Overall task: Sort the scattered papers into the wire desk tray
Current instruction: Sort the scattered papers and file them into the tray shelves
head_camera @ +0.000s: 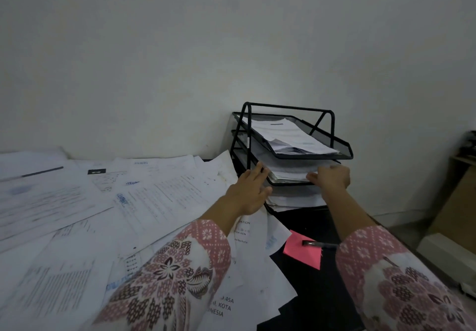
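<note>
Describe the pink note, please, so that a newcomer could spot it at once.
Start at the black wire tray against the wall, then look down the dark desk towards the right sleeve. The pink note lies there under a dark pen, the only coloured sheet beside white papers.

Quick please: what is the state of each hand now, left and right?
Left hand: open, fingers spread, at the wire desk tray, holding nothing.
Right hand: fingers on the middle-tier paper stack; grip cannot be told.
</note>
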